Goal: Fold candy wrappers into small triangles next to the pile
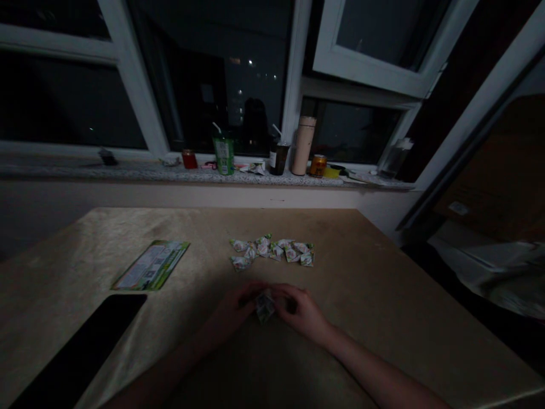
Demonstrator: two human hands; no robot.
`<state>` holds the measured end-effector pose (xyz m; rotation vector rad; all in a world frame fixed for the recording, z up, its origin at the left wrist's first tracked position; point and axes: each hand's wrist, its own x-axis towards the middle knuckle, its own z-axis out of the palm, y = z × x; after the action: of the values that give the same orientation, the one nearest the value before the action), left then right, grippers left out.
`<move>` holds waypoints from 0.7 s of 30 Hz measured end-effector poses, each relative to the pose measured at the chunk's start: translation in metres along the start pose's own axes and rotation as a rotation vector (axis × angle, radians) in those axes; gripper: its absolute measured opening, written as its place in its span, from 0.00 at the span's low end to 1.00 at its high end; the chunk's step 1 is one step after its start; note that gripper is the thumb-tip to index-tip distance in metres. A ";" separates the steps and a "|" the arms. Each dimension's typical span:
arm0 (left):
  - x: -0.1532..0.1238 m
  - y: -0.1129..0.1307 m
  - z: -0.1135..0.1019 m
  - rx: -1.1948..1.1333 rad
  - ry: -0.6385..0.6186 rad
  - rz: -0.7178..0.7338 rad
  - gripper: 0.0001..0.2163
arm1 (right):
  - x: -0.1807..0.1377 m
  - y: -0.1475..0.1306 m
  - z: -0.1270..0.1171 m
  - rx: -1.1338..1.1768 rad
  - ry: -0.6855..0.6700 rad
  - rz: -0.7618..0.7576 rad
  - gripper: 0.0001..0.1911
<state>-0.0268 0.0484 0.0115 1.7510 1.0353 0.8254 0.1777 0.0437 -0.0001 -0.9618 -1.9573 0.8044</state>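
Two bare forearms come in from the bottom edge, closest to the camera, and slant toward each other over the counter. Between the fingertips sits a small packet, low in the middle of the view, pale and greyish with green touches, creased and narrowing to a point at its near end. Dim light hides its print. Left hand and right hand both grip it, one from each side, fingers curled over toward its far edge and thumbs bent in nearer the camera. The right wrist is fairly straight, and a dark gap shows between thumb and fingers; the left hand is in deeper shadow.

Just beyond lies a cluster of similar packets, white with green and reddish marks, crowded in an uneven row. Off to the left is a flat green and white bag, with a long black object near its lower edge. Behind the counter, a speckled windowsill carries a green cup, a dark cup and a pink flask.
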 end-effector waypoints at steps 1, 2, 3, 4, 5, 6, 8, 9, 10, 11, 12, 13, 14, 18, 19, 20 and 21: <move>0.000 0.001 0.000 -0.002 -0.002 0.003 0.18 | -0.001 0.001 0.000 -0.008 -0.003 -0.014 0.20; 0.000 0.001 -0.001 0.003 0.000 0.005 0.18 | -0.001 0.002 0.000 -0.024 -0.002 -0.028 0.19; 0.000 0.002 -0.001 0.015 0.003 0.005 0.18 | -0.001 0.002 0.000 -0.044 -0.001 -0.040 0.19; 0.000 0.003 -0.002 0.031 0.005 0.003 0.18 | -0.001 0.002 0.000 -0.062 0.000 -0.049 0.19; 0.000 0.003 -0.002 0.046 0.010 0.000 0.17 | -0.001 0.002 0.000 -0.075 -0.004 -0.055 0.18; 0.000 0.003 -0.003 0.056 0.012 -0.004 0.18 | -0.001 0.001 -0.001 -0.082 -0.012 -0.059 0.19; 0.000 0.000 -0.004 0.046 0.006 -0.019 0.18 | 0.000 0.000 -0.002 -0.084 -0.033 -0.076 0.19; 0.000 -0.001 -0.005 0.026 0.002 -0.029 0.18 | 0.001 0.000 -0.003 -0.081 -0.042 -0.091 0.19; 0.001 -0.003 -0.005 0.003 -0.003 -0.039 0.18 | 0.001 0.000 -0.003 -0.079 -0.048 -0.107 0.19; 0.002 -0.004 -0.006 -0.019 -0.007 -0.051 0.17 | 0.002 0.000 -0.004 -0.077 -0.054 -0.123 0.19; 0.002 -0.005 -0.006 -0.033 -0.006 -0.067 0.17 | 0.002 0.000 -0.005 -0.077 -0.060 -0.136 0.18; 0.003 -0.006 -0.007 -0.040 0.001 -0.084 0.16 | 0.002 0.001 -0.006 -0.078 -0.066 -0.147 0.18; 0.004 -0.005 -0.008 -0.041 0.011 -0.101 0.16 | 0.002 0.001 -0.006 -0.082 -0.073 -0.153 0.18; 0.004 0.000 -0.010 -0.060 0.018 -0.148 0.15 | 0.002 0.001 -0.008 -0.108 -0.090 -0.154 0.18; 0.004 0.001 -0.010 -0.080 0.012 -0.151 0.15 | 0.001 0.001 -0.008 -0.109 -0.094 -0.150 0.17; 0.004 0.003 -0.010 -0.101 0.007 -0.152 0.15 | 0.001 0.000 -0.009 -0.103 -0.100 -0.147 0.17; 0.004 0.004 -0.010 -0.120 0.006 -0.149 0.15 | 0.001 0.000 -0.009 -0.090 -0.106 -0.143 0.17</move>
<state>-0.0330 0.0550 0.0191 1.5519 1.0843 0.7830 0.1843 0.0463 0.0050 -0.8342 -2.1427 0.7033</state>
